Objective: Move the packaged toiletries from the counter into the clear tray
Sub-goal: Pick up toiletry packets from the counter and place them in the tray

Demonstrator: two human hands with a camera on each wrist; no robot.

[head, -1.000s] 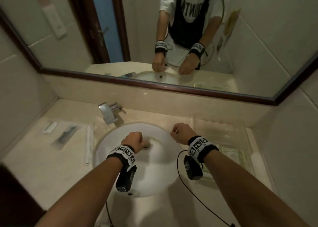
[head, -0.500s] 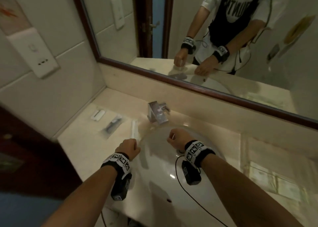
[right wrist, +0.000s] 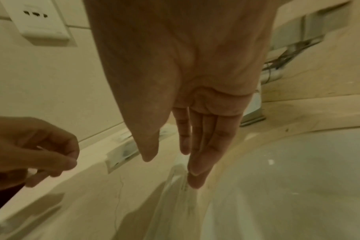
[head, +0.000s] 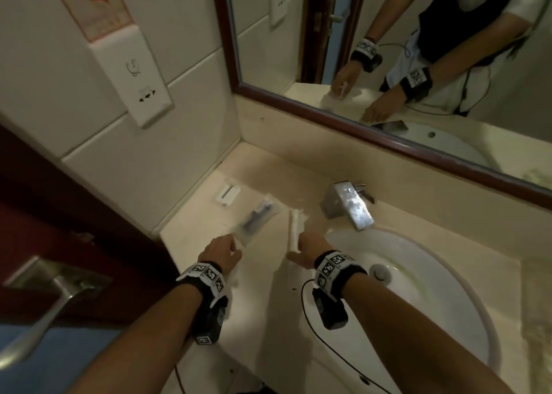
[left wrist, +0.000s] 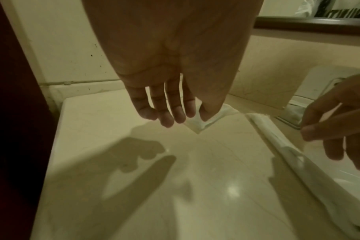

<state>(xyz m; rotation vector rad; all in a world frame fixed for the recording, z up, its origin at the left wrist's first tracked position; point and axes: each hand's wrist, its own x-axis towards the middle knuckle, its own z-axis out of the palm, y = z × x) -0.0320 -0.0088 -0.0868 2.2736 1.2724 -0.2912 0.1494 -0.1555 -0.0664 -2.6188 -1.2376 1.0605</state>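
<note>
Three packets lie on the beige counter left of the basin. A small white packet is farthest back. A clear packet with a dark item lies in the middle, and a long white packet lies by the basin rim. My left hand hovers at the clear packet's near end with fingers relaxed and the thumb tip over the clear packet's corner. My right hand has straight fingers, and the fingertips touch the long packet. The clear tray is out of view.
A chrome faucet stands behind the white basin on the right. A dark door with a metal handle borders the counter's left edge. A tiled wall with a socket plate and a framed mirror close off the back.
The view has swung left. Both hands have moved from over the basin to the packets on the left counter, and their fingers have uncurled.
</note>
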